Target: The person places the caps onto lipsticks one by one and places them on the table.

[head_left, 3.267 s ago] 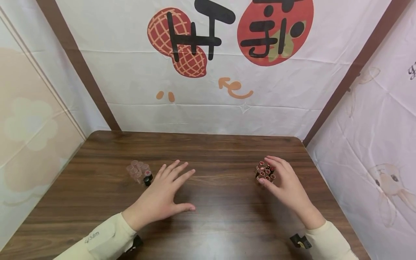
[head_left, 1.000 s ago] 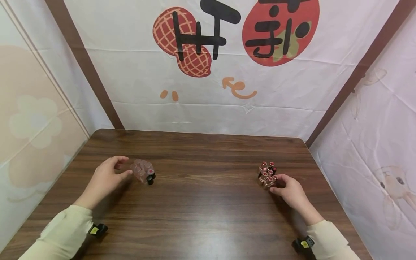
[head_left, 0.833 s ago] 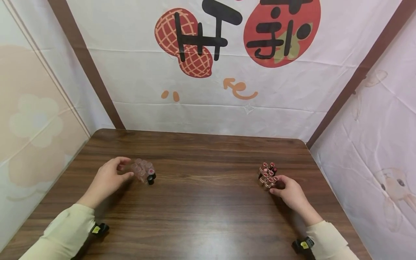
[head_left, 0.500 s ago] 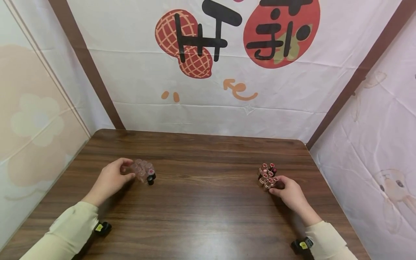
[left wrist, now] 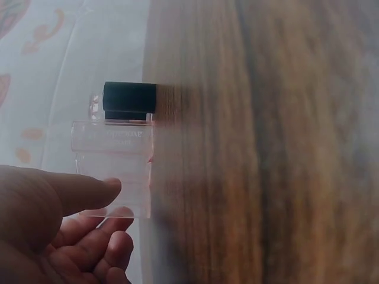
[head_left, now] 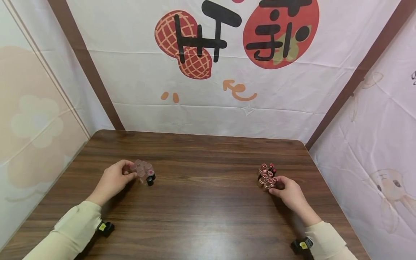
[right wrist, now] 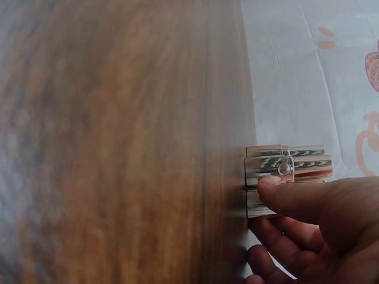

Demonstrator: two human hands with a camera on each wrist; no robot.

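Note:
A tight group of clear lipstick caps (head_left: 139,164) stands on the left part of the table, with dark caps (head_left: 150,180) at its front right. My left hand (head_left: 112,182) is at the group's left side. In the left wrist view, its thumb (left wrist: 98,192) and fingers pinch a clear cap (left wrist: 133,198). On the right stands a cluster of gold lipstick tubes (head_left: 264,178) with reddish tops. My right hand (head_left: 289,193) pinches the nearest lipstick (right wrist: 257,204) at the cluster's right side, thumb on one face and fingers behind.
The brown wood-grain table (head_left: 208,202) spreads between and in front of both groups. A white printed cloth (head_left: 208,115) hangs behind its far edge, and more cloth (head_left: 367,173) lines the sides. Black wrist devices (head_left: 105,228) sit at both sleeves.
My left hand has gone from above the table to the caps' left side, then closed in on a cap. My right hand has shifted to the lipsticks' near right side and stays there.

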